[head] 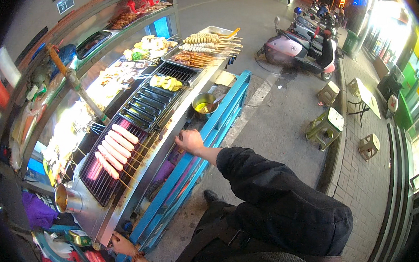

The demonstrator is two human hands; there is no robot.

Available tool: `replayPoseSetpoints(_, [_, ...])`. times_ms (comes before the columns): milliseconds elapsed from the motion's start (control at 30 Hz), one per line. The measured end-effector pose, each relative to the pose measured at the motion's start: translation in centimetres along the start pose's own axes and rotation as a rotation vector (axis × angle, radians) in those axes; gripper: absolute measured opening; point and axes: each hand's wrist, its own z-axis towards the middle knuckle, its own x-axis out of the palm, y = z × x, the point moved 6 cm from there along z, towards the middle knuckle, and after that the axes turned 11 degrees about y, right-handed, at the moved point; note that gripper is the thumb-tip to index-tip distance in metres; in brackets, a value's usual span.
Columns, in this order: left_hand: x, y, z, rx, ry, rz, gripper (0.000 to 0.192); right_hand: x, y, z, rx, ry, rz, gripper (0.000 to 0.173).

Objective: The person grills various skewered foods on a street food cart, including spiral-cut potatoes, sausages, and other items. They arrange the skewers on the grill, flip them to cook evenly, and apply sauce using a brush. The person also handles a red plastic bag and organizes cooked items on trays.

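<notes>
My right hand (pixel 190 141), its fingers curled, is at the front side of the steel grill cart, below a metal pot (pixel 205 105) of yellow liquid with a utensil in it. Whether it grips anything is hidden. At the cart's lower left corner is my left hand (pixel 123 244), wearing a beaded bracelet; its fingers touch the steel edge, and its grip is unclear. Several skewered sausages (pixel 114 151) lie on the grill grate (pixel 90 178). Beside them sits a black molded pan (pixel 148 104) with long hollows, and yellow skewered slices (pixel 166 82) lie at its far end.
Trays of skewers (pixel 194 56) stand at the cart's far end. A steel cup (pixel 68 199) is at the near left corner. A blue metal rail (pixel 196 149) runs along the front. Plastic stools (pixel 326 127) and parked scooters (pixel 291 50) are to the right.
</notes>
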Motion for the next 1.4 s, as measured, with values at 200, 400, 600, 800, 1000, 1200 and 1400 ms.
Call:
replayPoseSetpoints(200, [-0.5,-0.8,-0.5,-0.051,0.004,-0.023,0.039,0.2,-0.2,0.2,0.013,0.015,-0.079,0.041])
replayPoseSetpoints(400, [-0.3,0.0,-0.5,-0.038,-0.058,-0.125,0.036,1.6,-0.5,0.9,0.01,0.003,-0.158,0.041])
replayPoseSetpoints(600, [0.0,0.6,-0.3,-0.061,-0.123,-0.152,0.035,1.6,-1.1,1.2,0.081,0.074,-0.127,0.041])
replayPoseSetpoints(800, [-0.2,0.3,-0.6,-0.046,-0.163,-0.22,0.033,1.2,-0.2,0.8,0.039,0.05,-0.065,0.039])
replayPoseSetpoints(1000, [-0.4,0.1,-0.5,-0.034,-0.172,-0.184,0.033,1.1,0.0,0.9,0.08,0.124,-0.1,0.041])
replayPoseSetpoints(1200, [-0.4,0.3,-0.5,-0.081,-0.128,-0.167,0.032,0.9,0.3,0.8,0.055,0.111,-0.103,0.042])
replayPoseSetpoints(1400, [-0.3,0.2,-0.6,-0.056,-0.145,-0.141,0.03,1.0,0.2,0.9,0.053,0.102,-0.102,0.043])
